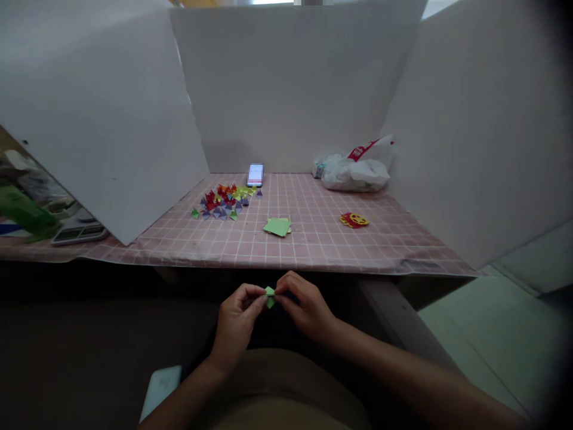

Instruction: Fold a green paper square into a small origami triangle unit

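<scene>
Both my hands are below the table's front edge, over my lap. My left hand (pixel 237 319) and my right hand (pixel 302 304) pinch a small folded green paper piece (pixel 270 295) between their fingertips. On the pink checked tablecloth (pixel 313 245) ahead lies a small stack of green paper squares (pixel 277 226). Further left sits a cluster of several small folded paper pieces (pixel 225 202) in red, orange, yellow, green and purple.
A phone (pixel 255 174) with a lit screen stands against the white board at the back. A white plastic bag (pixel 356 170) lies at the back right, a red and yellow item (pixel 354 220) near it. White boards enclose the table. A scale (pixel 78 233) sits far left.
</scene>
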The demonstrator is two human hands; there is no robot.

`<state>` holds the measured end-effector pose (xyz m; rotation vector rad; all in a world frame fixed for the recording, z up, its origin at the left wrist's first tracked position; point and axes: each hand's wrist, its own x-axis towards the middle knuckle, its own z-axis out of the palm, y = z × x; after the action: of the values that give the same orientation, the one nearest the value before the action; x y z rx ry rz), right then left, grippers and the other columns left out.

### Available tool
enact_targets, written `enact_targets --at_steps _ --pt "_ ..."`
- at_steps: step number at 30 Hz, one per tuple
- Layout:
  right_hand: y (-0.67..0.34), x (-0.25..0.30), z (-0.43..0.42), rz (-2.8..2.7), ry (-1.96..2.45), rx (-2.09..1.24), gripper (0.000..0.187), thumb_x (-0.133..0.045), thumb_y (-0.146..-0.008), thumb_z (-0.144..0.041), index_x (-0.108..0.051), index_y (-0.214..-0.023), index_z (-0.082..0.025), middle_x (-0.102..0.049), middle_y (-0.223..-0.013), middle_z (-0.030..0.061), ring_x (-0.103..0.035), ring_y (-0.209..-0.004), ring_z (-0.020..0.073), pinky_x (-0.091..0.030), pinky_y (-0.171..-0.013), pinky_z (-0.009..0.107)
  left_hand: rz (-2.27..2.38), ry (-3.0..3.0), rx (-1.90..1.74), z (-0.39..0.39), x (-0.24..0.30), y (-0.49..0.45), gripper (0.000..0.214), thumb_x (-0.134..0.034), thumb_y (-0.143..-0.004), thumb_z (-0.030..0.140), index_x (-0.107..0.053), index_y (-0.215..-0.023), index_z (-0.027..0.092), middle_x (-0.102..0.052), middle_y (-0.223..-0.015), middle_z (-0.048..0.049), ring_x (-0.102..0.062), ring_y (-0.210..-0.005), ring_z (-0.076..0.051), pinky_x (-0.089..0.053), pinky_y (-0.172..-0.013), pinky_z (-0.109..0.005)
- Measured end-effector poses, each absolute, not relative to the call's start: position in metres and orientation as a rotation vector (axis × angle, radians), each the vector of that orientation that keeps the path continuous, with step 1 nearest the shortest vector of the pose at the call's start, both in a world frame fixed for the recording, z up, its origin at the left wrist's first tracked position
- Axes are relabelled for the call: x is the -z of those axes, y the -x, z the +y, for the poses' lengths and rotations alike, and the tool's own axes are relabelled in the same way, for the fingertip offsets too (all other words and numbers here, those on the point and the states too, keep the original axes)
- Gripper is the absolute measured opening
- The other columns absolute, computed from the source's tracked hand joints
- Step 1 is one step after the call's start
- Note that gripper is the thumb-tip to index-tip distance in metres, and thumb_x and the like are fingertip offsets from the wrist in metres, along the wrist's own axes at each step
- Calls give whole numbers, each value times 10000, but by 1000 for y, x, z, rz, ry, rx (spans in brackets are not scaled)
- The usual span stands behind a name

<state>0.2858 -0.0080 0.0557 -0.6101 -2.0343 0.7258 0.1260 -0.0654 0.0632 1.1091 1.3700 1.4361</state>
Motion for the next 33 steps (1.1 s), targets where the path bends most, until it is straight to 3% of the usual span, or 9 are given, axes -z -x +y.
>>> enact_targets --at_steps 18,27,33 --pt "-286 -55 -6 -1980 564 -790 133 -572 -892 -115 -551 -789 -196 -581 -805 30 -552 -780 172 -449 -707 299 1388 -1173 -1448 -66 -63 -125 59 -711 -735 230 -690 -733 175 -671 -656 15 -599 -638 -132 -481 -606 -206" --pt "-287 -59 -6 -2078 558 -678 69 -596 -886 -135 -578 -846 -188 -586 -865 57 -560 -831 194 -461 -738 327 1369 -1210 -1456 -67 -58 -124 63 -699 -747 238 -701 -756 176 -674 -675 14 -604 -655 -133 -481 -622 -208" --pt "-287 -57 -8 -2105 552 -587 136 -539 -887 -102 -540 -784 -191 -578 -818 57 -555 -823 202 -474 -735 334 1386 -1229 -1390 -68 -59 -125 92 -685 -769 267 -705 -777 177 -695 -702 -2 -619 -669 -150 -485 -626 -227"
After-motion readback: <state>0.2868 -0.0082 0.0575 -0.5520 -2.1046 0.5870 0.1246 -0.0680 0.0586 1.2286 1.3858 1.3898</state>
